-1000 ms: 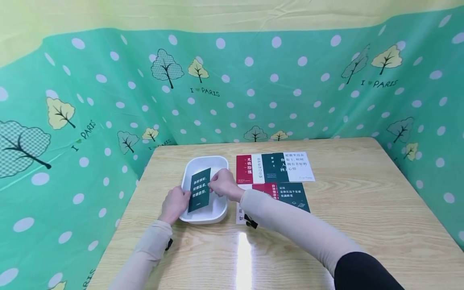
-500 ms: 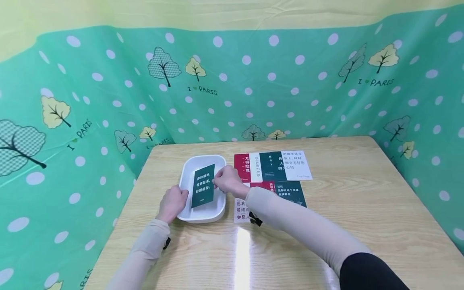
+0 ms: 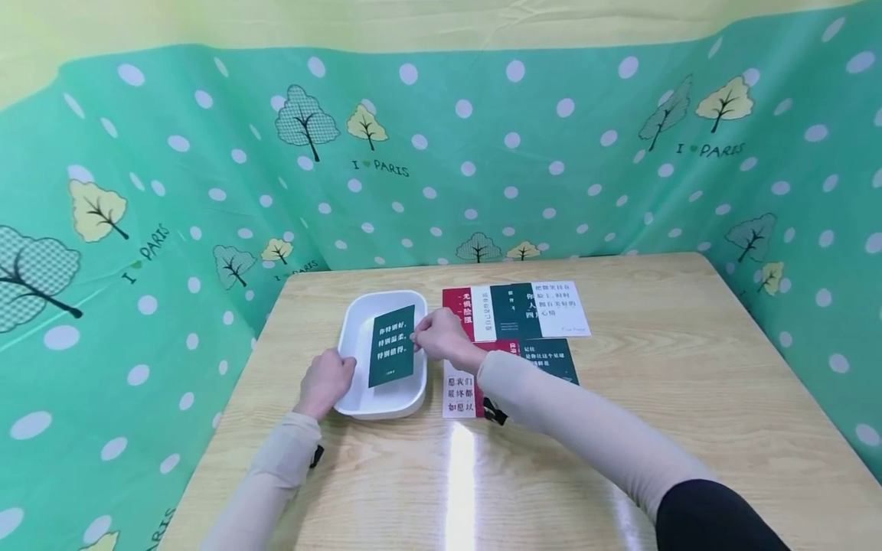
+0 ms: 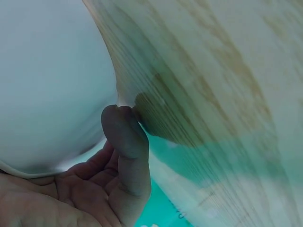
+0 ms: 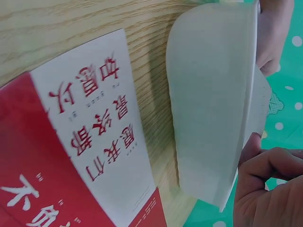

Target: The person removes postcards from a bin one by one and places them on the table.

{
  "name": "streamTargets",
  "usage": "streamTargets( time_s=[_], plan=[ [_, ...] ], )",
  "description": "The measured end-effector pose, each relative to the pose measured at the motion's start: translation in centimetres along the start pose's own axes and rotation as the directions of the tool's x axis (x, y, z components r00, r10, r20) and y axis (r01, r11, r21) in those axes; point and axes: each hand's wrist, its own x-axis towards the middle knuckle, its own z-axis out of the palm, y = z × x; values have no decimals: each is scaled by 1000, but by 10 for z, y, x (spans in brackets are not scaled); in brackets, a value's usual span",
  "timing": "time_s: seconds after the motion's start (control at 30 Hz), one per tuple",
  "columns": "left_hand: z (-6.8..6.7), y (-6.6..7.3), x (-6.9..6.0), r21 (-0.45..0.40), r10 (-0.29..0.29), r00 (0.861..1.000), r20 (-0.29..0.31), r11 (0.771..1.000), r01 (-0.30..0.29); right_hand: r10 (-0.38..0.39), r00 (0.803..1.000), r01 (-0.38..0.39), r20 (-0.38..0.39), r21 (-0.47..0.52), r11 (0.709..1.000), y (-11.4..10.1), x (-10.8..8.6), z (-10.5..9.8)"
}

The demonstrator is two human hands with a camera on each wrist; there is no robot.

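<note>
A dark green card (image 3: 391, 347) with white lettering is held tilted over the white plastic basin (image 3: 351, 398). My right hand (image 3: 442, 334) pinches the card's right edge between thumb and fingers. On the basin's left side, my left hand (image 3: 327, 380) grips the rim. The left wrist view shows that hand's curled fingers (image 4: 127, 146) against the white wall. In the right wrist view the right hand (image 5: 272, 189) is above the basin's rim, and the card is hidden there.
Right of the basin, two rows of overlapping cards lie on the wooden table (image 3: 654, 367). The back row ends in a white card (image 3: 561, 310); the front row has a white card with red letters (image 5: 102, 104) and a green card (image 3: 551, 360). A polka-dot curtain (image 3: 510, 153) surrounds the table.
My right hand has drawn the green card to the right and slightly away, so it now stands apart from the left hand. The left hand stays at the basin's rim.
</note>
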Motion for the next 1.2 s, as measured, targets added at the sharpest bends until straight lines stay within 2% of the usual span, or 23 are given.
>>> streamTargets(
  time_s=[0.37, 0.77, 1.2],
  plan=[
    [-3, 0, -3, -2, -18, 999, 27, 1000, 18, -19, 1000, 19, -10, 28, 999, 4, -12, -13],
    [-6, 0, -2, 14, -1, 1000, 23, 1000, 0, -41, 999, 41, -24, 15, 999, 9, -23, -27],
    [-6, 4, 0, 27, 5, 999, 49, 1000, -6, -66, 996, 67, -55, 19, 998, 17, -33, -57]
  ],
)
